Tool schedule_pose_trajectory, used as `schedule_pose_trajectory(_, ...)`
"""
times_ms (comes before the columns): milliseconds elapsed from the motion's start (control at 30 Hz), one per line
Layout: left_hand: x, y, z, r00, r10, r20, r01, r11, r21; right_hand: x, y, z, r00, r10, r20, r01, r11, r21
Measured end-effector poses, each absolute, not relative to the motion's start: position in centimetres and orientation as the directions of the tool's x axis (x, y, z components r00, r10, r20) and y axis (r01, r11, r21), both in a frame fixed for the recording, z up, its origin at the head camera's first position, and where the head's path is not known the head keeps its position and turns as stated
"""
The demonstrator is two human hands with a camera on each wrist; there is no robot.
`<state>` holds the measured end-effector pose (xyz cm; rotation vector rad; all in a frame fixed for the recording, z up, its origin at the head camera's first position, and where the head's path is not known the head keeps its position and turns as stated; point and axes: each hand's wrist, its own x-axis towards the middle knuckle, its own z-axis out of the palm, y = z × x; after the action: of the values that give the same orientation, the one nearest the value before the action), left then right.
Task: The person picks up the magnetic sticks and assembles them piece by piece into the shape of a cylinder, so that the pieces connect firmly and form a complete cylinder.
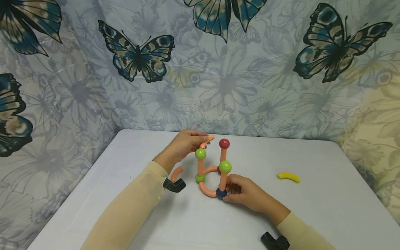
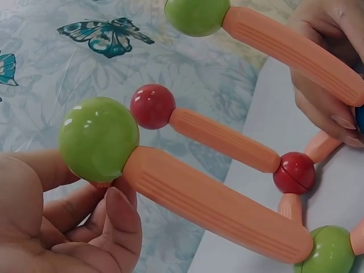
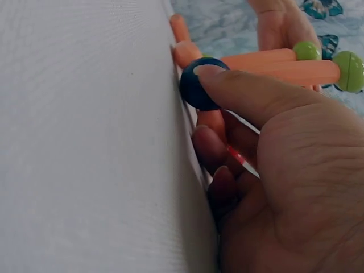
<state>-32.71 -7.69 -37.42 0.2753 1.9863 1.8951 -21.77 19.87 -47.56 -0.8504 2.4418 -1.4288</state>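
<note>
On the white table stands a toy frame of orange rods and coloured balls, with a ring of curved rods at its base. Three upright rods rise from it, topped by a red ball (image 1: pixel 224 143), a near green ball (image 1: pixel 225 167) and a left green ball (image 1: pixel 200 153). My left hand (image 1: pixel 189 143) pinches a curved orange rod (image 1: pixel 210 138) at the left green ball; that ball hides most of the rod in the left wrist view. Low at the base, my right hand (image 1: pixel 247 191) holds the dark blue ball (image 3: pixel 200 85), thumb pressed on it.
A loose curved orange rod (image 1: pixel 176 173) lies left of the frame, partly behind the black wrist device (image 1: pixel 175 185). Off to the right is a curved yellow rod (image 1: pixel 288 177). Behind the white table (image 1: pixel 312 156) hangs a butterfly-print cloth (image 1: pixel 231 90).
</note>
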Motion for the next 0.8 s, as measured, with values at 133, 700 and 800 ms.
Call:
schedule_pose_trajectory(133,-32.7,-7.8,-37.6,-0.905,0.404,-0.137,-0.122,0.063,0.991,-22.3,20.5,-47.4,-0.806,-0.58,0.119,-0.365,0.329,-0.871)
schedule_pose_trajectory(700,-32.9,-8.5,-37.3,-0.875,0.463,-0.141,-0.097,0.118,0.988,-24.5,20.1,-43.6,-0.949,-0.181,0.257,-0.312,0.453,-0.835)
schedule_pose_trajectory(800,-33.0,-8.4,-37.3,-0.868,0.479,-0.134,-0.082,0.129,0.988,-25.1,19.6,-42.8,-0.938,-0.165,0.305,-0.347,0.438,-0.829)
